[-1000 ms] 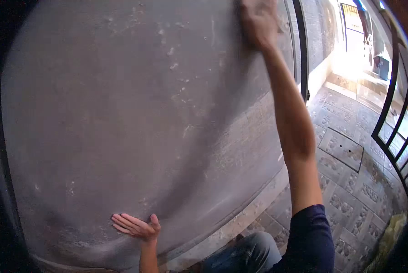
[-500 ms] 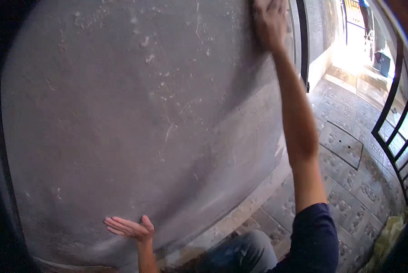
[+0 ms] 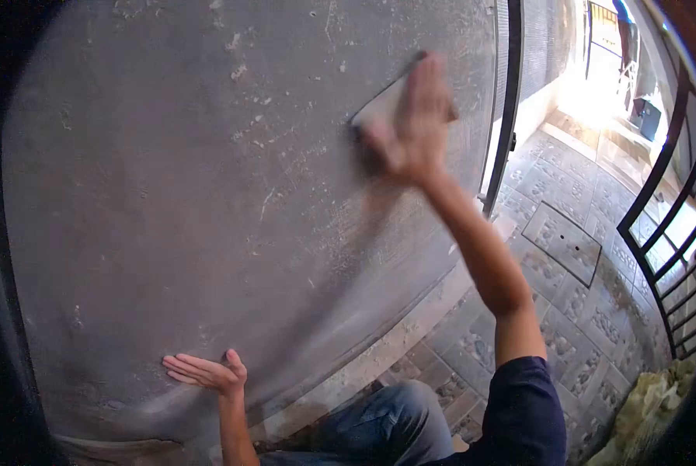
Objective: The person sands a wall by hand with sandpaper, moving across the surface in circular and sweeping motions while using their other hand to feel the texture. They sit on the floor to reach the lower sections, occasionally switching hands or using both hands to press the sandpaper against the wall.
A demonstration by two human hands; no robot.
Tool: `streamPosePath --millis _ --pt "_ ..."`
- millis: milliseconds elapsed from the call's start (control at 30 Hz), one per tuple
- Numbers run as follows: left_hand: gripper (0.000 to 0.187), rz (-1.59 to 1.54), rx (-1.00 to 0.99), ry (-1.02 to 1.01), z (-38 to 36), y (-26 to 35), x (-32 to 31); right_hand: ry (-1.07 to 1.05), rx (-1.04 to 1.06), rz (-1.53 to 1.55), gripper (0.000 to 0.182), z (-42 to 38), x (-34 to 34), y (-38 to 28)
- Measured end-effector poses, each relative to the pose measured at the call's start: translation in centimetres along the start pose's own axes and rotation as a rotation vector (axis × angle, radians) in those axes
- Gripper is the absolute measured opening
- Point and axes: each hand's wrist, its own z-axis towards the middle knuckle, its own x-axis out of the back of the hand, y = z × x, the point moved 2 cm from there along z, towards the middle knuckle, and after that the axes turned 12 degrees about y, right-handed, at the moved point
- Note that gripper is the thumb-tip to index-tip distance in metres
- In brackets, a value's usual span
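Observation:
Spread over a flat rectangular sanding pad (image 3: 383, 107), my right hand (image 3: 422, 128) presses it to the grey wall (image 3: 169, 194). The pad looks pale on its back and dark along its edge; motion blur and my fingers hide part of it. Lower left, my left hand (image 3: 208, 372) rests open against the same wall, fingers stretched out and thumb apart, holding nothing. Pale flecks, scratches and rough spots mark the wall's surface between and above my hands.
A dark metal post (image 3: 509, 109) borders the wall on the right. Beyond it lie patterned floor tiles (image 3: 550, 179) with a square cover (image 3: 562, 242). A black metal gate (image 3: 649, 241) stands far right, above yellowish crumpled material (image 3: 655, 408). My bent knee (image 3: 414, 419) is below.
My right hand has swept down and left from the wall's upper right edge, bringing the pad into clear view. My left hand stays flat on the wall; the view has shifted slightly.

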Motion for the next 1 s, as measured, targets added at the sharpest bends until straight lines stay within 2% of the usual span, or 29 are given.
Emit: streamPosePath --millis 67,100,167,200,267,300,367,467,567,633,700,733,800,867,967,1000 --pt "0.09 -0.04 0.095 -0.003 0.2 0.3 0.0 -0.125 0.136 0.128 0.093 -1.4 1.2 -4.3" --pt "0.09 -0.034 0.092 0.004 0.8 0.6 -0.1 -0.149 0.172 0.155 0.092 -1.6 1.1 -2.4" --pt "0.088 -0.111 -0.084 -0.084 2.9 1.2 -0.5 -0.201 0.242 0.212 0.09 -1.9 0.9 1.6" --pt "0.089 -0.09 -0.154 -0.123 4.8 2.1 -0.7 -0.025 0.289 -0.133 0.088 -3.1 -0.5 6.5" --pt "0.09 -0.087 -0.313 -0.143 9.2 4.0 -1.3 0.151 0.319 -0.466 0.087 -3.7 -1.7 6.9" --pt "0.089 -0.113 -0.375 -0.146 11.4 5.2 -1.6 0.121 0.008 -0.285 0.086 -2.9 -1.5 3.7" --pt "0.085 -0.163 -0.451 -0.165 15.9 7.8 -2.0 -0.02 -0.146 -0.023 0.084 -1.1 -0.5 -4.8" --pt "0.08 -0.274 -0.418 -0.144 22.8 11.0 -1.6 -0.192 0.127 0.151 0.083 1.3 0.4 -9.3" --pt "0.075 -0.333 -0.37 -0.036 27.2 12.4 -1.6 -0.105 0.267 0.19 0.08 4.9 -0.4 -6.1" --pt "0.072 -0.267 -0.401 -0.037 28.6 13.9 -1.8 -0.012 0.207 0.133 0.079 4.6 -1.2 -6.4" --pt "0.072 -0.231 -0.441 -0.076 29.3 14.8 -2.3 -0.308 0.268 0.231 0.088 0.7 -1.3 -10.5" --pt "0.071 -0.242 -0.426 -0.04 29.6 15.1 -2.5 -0.119 0.137 0.093 0.084 2.5 -1.8 -8.1" --pt "0.068 -0.242 -0.394 -0.006 29.9 15.7 -2.4 -0.005 0.043 0.082 0.08 2.0 -0.8 -6.6" --pt "0.067 -0.195 -0.413 0.008 29.8 15.9 -2.6 -0.098 0.059 0.188 0.08 -2.7 0.7 -6.0" --pt "0.067 -0.119 -0.444 0.033 29.4 16.7 -3.0 -0.021 -0.013 0.009 0.07 -7.5 2.1 3.0" --pt "0.065 -0.114 -0.48 0.043 29.3 16.9 -3.2 0.006 -0.152 -0.003 0.067 -7.4 2.0 6.9"
